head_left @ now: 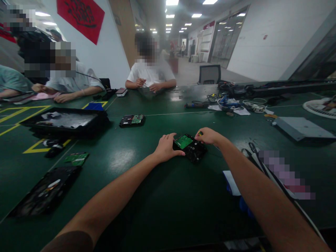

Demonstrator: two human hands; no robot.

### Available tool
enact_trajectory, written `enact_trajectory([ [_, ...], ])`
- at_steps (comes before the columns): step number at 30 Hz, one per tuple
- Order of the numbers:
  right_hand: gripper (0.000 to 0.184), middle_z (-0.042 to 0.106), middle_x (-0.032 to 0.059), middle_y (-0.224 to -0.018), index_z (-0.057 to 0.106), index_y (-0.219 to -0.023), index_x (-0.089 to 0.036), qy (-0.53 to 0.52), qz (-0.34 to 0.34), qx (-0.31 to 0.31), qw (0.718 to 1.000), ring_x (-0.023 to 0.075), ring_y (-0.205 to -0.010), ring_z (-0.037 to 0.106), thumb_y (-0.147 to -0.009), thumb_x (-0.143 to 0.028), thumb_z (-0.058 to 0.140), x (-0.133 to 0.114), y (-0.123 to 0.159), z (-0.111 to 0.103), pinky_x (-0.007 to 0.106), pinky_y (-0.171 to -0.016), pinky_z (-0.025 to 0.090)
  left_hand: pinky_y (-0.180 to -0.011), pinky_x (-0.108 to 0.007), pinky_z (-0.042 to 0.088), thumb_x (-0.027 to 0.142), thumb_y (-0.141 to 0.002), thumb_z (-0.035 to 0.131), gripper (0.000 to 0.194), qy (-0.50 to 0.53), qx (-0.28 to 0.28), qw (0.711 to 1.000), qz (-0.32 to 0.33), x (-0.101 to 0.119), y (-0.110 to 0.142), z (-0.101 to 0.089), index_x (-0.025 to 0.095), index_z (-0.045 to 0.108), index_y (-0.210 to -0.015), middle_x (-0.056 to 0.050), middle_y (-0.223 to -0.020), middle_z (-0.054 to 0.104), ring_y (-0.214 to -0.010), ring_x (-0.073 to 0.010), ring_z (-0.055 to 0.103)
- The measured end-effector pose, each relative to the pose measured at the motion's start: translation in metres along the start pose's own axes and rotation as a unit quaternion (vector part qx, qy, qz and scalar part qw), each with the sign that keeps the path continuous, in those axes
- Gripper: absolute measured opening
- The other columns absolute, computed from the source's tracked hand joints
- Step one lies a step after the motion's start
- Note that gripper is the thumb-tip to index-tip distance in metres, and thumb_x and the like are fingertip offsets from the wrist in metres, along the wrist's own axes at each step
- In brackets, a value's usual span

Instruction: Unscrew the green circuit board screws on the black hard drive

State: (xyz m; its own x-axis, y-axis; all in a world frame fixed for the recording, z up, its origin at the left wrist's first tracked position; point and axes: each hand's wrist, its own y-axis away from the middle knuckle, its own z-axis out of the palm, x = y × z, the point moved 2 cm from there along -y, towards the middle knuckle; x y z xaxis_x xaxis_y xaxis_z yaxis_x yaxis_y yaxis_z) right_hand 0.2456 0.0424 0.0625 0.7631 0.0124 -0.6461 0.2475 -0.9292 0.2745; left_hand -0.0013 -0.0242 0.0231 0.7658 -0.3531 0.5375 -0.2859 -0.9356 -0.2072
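A black hard drive with a green circuit board on top lies on the dark green table, straight ahead of me. My left hand grips its left edge, with the thumb along the near side. My right hand is closed at the drive's far right corner around a small yellow-tipped tool, its tip on the drive.
A second hard drive lies further back. A black tray and a loose green board are at left, another dark tray nearer. Cables and tools are heaped at the back right. Other people sit across the table.
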Motion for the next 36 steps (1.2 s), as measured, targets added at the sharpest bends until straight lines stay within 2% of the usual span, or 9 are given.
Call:
enact_trajectory([
  [3,0.010,0.071,0.0060,-0.072,0.072,-0.082,-0.013,0.025,0.007,0.017,1.000,0.0144,-0.059,0.064,-0.090,-0.019,0.069,0.002,0.005,0.001,0.024,-0.053,0.047,-0.109,-0.058,0.043,0.072,-0.064,0.086,0.107,-0.002,0.003,1.000,-0.005,-0.002,0.000,0.000,0.017,0.050,-0.148,-0.019,-0.133,0.065,-0.128,-0.0442,0.054],
  [8,0.005,0.073,0.0064,-0.077,0.070,-0.086,-0.015,0.015,0.027,0.019,0.999,0.0156,-0.064,0.068,-0.090,-0.018,0.069,0.003,0.005,0.001,0.022,-0.054,0.050,-0.111,-0.058,0.041,0.074,-0.062,0.086,0.111,0.012,-0.001,1.000,-0.005,-0.003,0.000,0.002,0.020,0.049,-0.151,-0.018,-0.136,0.064,-0.132,-0.0439,0.053],
  [13,0.004,0.073,0.0058,-0.078,0.071,-0.087,-0.016,0.025,0.018,0.021,0.999,0.0160,-0.069,0.068,-0.090,-0.015,0.068,-0.004,-0.001,0.005,0.021,-0.054,0.048,-0.124,-0.058,0.027,0.070,-0.068,0.086,0.127,0.046,-0.027,0.998,0.019,-0.003,-0.001,0.004,0.017,0.024,-0.166,-0.021,-0.158,0.050,-0.149,-0.0425,0.040],
  [16,0.004,0.074,0.0061,-0.077,0.073,-0.089,-0.016,0.040,0.012,0.028,0.999,0.0165,-0.067,0.068,-0.090,-0.016,0.068,-0.006,-0.005,0.006,0.023,-0.054,0.047,-0.125,-0.057,0.025,0.069,-0.064,0.088,0.137,0.053,-0.037,0.997,0.035,-0.005,-0.006,0.002,0.015,0.016,-0.168,-0.024,-0.161,0.045,-0.150,-0.0425,0.040],
  [22,0.007,0.077,0.0058,-0.082,0.075,-0.093,-0.015,0.067,-0.014,0.054,0.996,0.0162,-0.073,0.069,-0.086,-0.016,0.075,-0.009,-0.011,0.003,0.023,-0.061,0.046,-0.127,-0.059,0.022,0.072,-0.060,0.088,0.137,0.033,-0.020,0.998,0.049,-0.001,-0.010,0.003,0.018,0.021,-0.167,-0.023,-0.163,0.041,-0.151,-0.0442,0.038],
  [28,0.014,0.079,0.0054,-0.102,0.077,-0.099,-0.018,0.104,-0.044,0.100,0.989,0.0182,-0.092,0.071,-0.085,-0.020,0.078,-0.020,-0.019,0.002,0.024,-0.074,0.048,-0.127,-0.059,0.024,0.077,-0.067,0.081,0.131,0.016,-0.005,1.000,0.026,0.010,-0.006,0.011,0.015,0.022,-0.166,-0.025,-0.163,0.040,-0.152,-0.0442,0.036],
  [32,0.014,0.079,0.0076,-0.104,0.077,-0.103,-0.018,0.157,-0.044,0.159,0.974,0.0198,-0.093,0.071,-0.091,-0.021,0.072,-0.023,-0.016,0.000,0.028,-0.082,0.049,-0.128,-0.057,0.024,0.076,-0.070,0.079,0.124,0.011,-0.044,0.998,0.050,0.004,-0.008,0.005,0.019,0.024,-0.165,-0.020,-0.165,0.038,-0.155,-0.0404,0.034],
  [36,0.015,0.079,0.0083,-0.098,0.078,-0.101,-0.019,0.184,-0.060,0.157,0.968,0.0210,-0.090,0.072,-0.093,-0.030,0.072,-0.024,-0.004,0.003,0.029,-0.079,0.050,-0.129,-0.054,0.026,0.072,-0.071,0.081,0.125,0.034,-0.091,0.992,0.086,-0.008,-0.014,-0.004,0.018,0.021,-0.167,-0.019,-0.170,0.032,-0.157,-0.0385,0.031],
])
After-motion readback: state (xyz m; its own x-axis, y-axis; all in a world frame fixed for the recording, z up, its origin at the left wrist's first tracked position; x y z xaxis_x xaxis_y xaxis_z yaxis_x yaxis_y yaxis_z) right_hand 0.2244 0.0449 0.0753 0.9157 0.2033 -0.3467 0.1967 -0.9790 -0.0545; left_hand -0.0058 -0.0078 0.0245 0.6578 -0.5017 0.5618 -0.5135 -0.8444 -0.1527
